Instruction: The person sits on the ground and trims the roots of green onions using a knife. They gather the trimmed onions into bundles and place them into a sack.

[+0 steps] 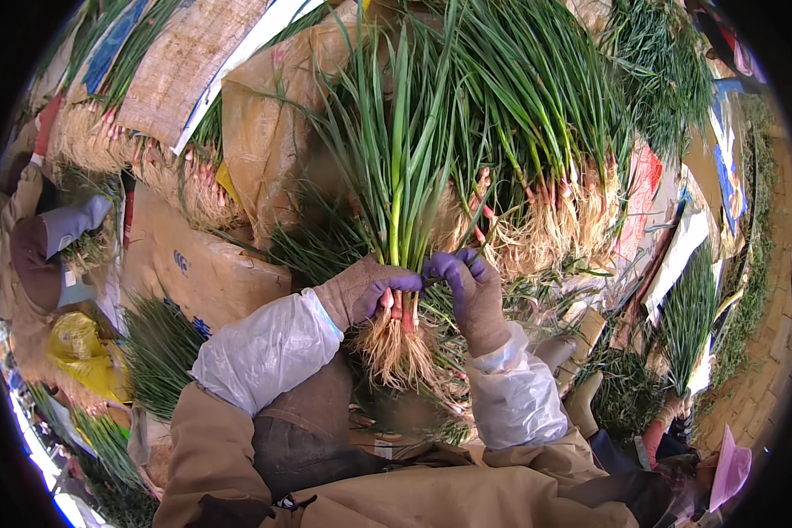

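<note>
My left hand (363, 288), in a brown and purple work glove, is closed around a bunch of green garlic plants (396, 224). The long leaves stand up above the fist. Pinkish bulbs and shaggy pale roots (399, 353) hang below it. Close on the right, my right hand (468, 290) wears a matching glove, its thumb and fingers pinching a thin green leaf strand beside the bunch. Clear plastic sleeves cover both forearms. Behind the hands lies a large heap of similar plants (548, 165), roots towards me.
Tan woven sacks (204, 277) lie at the left, with more rooted plants (185, 171) beyond. Leaf scraps litter the ground around my knees. A co-worker in a pink hat (731, 468) is at the lower right, holding a bunch (686, 323). Another person's boot (76, 221) shows at the left.
</note>
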The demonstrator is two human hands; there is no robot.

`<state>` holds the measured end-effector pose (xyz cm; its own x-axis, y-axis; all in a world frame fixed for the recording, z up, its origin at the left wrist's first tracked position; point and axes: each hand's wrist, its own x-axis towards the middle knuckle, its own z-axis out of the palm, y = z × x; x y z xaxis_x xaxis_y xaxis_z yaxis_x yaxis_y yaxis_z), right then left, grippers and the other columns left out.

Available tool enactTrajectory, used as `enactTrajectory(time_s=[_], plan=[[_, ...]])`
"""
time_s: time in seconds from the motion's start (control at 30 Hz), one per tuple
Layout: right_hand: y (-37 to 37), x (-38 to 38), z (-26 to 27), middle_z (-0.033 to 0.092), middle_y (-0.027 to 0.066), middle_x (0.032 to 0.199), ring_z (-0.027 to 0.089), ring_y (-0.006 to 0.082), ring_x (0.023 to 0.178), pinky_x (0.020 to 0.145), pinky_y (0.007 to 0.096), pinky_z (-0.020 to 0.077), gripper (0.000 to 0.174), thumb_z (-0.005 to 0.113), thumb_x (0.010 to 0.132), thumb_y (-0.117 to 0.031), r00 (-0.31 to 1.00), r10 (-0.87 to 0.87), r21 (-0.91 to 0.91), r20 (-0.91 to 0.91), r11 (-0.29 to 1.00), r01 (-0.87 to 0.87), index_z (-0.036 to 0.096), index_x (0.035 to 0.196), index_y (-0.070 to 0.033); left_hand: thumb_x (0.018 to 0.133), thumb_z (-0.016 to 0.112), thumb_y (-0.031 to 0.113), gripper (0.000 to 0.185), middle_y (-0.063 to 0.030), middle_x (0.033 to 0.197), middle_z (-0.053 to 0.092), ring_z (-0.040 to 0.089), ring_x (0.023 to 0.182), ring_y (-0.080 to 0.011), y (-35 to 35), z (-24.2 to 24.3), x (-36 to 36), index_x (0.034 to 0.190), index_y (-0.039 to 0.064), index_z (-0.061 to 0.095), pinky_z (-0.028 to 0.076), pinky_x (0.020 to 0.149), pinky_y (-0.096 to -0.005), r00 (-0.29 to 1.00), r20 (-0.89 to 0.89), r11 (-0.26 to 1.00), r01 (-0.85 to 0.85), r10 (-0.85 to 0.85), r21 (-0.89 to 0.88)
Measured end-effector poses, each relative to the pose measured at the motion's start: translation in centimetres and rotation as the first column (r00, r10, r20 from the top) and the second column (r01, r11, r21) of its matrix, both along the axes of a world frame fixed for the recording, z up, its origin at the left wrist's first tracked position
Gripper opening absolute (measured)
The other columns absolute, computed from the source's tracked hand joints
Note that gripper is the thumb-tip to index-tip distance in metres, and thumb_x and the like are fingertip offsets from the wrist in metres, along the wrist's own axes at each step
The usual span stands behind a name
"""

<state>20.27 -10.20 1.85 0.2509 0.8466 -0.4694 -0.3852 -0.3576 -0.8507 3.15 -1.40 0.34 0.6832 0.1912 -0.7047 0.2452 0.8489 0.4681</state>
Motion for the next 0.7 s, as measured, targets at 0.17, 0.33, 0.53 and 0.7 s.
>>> enactTrajectory(time_s=[0.17,0.33,0.53,0.7], plan=[[-0.1,-0.8,0.1,0.064,0.0059,0.076,0.058,0.0136,0.072,0.068,0.0287,0.0477,0.012,0.062,0.091,-0.011,0.945,0.191,0.015,0.264,0.979,-0.202,0.067,0.089,-0.001,0.089,0.060,0.027,0.024,-0.0068,0.074,0.068,0.063,0.062,-0.0109,-0.8,-1.8,-0.1,0.085,0.005,0.068,0.048,0.054,-0.0218,0.977,0.195,0.752,-0.065,-0.086,0.657],[-1.4,-0.4,0.0,0.065,0.0015,0.087,0.056,0.0096,0.079,0.075,0.0249,0.0465,0.019,0.060,0.096,-0.016,0.977,0.184,0.096,-0.106,0.980,-0.174,0.065,0.096,0.003,0.090,0.060,0.023,0.025,-0.0114,0.100,0.069,0.070,0.073,-0.0200,-0.3,-0.5,-0.6,0.098,0.000,0.066,0.052,0.053,-0.0266,0.989,0.147,1.000,-0.001,-0.001,0.020],[-5.4,6.0,-0.6,0.055,0.0043,0.065,0.059,0.0190,0.065,0.077,0.0420,0.0510,0.032,0.058,0.094,-0.027,0.790,0.236,0.217,-0.566,0.967,-0.134,0.055,0.070,-0.006,0.080,0.063,0.005,0.034,-0.0091,0.107,0.066,0.068,0.089,-0.0258,1.7,0.7,-0.3,0.113,0.000,0.057,0.055,0.059,-0.0282,0.927,0.006,0.927,-0.374,0.374,0.010],[-9.2,11.3,2.7,0.060,0.0092,0.067,0.063,0.0254,0.065,0.081,0.0489,0.0511,0.028,0.057,0.093,-0.027,0.757,0.533,0.228,-0.377,0.846,-0.482,0.062,0.073,-0.008,0.077,0.063,0.001,0.031,-0.0038,0.095,0.062,0.065,0.085,-0.0285,3.3,-0.9,-2.0,0.107,0.007,0.056,0.043,0.104,-0.0534,0.770,0.028,0.765,-0.628,0.637,-0.141]])
